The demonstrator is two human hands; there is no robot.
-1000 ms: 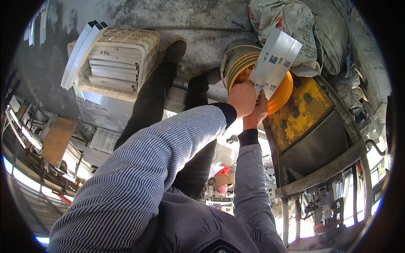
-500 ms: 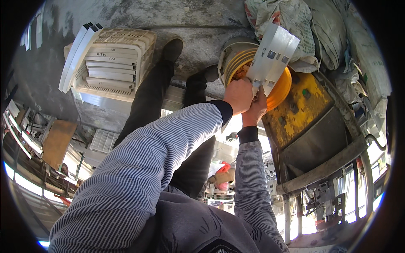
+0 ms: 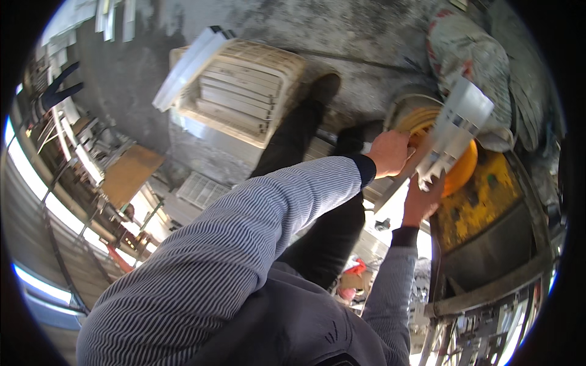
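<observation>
Metal bars [image 3: 462, 116] are being pinched low by R hand [image 3: 423, 200], prob. so no wobble; grip of curled L hand [image 3: 389, 154] can't be told.

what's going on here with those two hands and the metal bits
The person's right hand grips the lower end of some silver metal pieces, held up at a slant above an orange bucket. The left hand is close beside them; blur hides whether it touches. Off to the left, a pale plastic crate holds a row of bars.
</observation>
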